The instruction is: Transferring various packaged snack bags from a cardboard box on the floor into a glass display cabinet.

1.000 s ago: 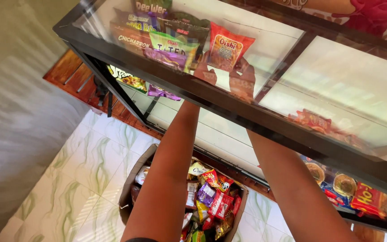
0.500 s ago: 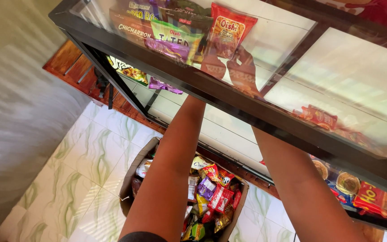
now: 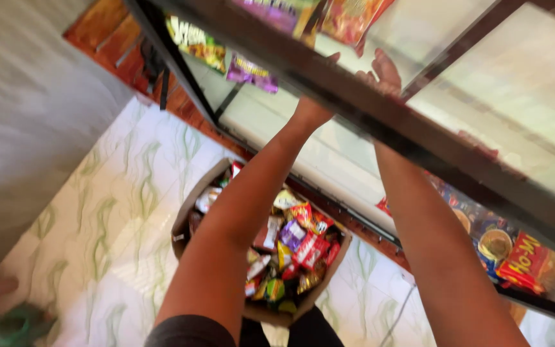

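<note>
Both arms reached up into a glass display case whose dark metal frame (image 3: 329,74) crossed the view diagonally and cut across both wrists. Left hand (image 3: 313,110) was mostly hidden behind the frame bar; its fingers could not be told as wide or narrow. Right hand (image 3: 383,67) showed through the glass, fingers loosely spread, just beside the lower edge of an orange-red snack packet (image 3: 348,19) on the top shelf; contact not clear. Purple packet (image 3: 277,11) lay beside the orange-red one.

Open room: pale green-veined floor tiles (image 3: 97,225) to the left. Below, between the forearms, an open cardboard box (image 3: 184,225) held mixed red, purple and yellow packets. On lower shelves: a purple packet (image 3: 252,71), a yellow-green packet (image 3: 194,42), a red-yellow carton (image 3: 528,263) and a round cup (image 3: 494,244).
</note>
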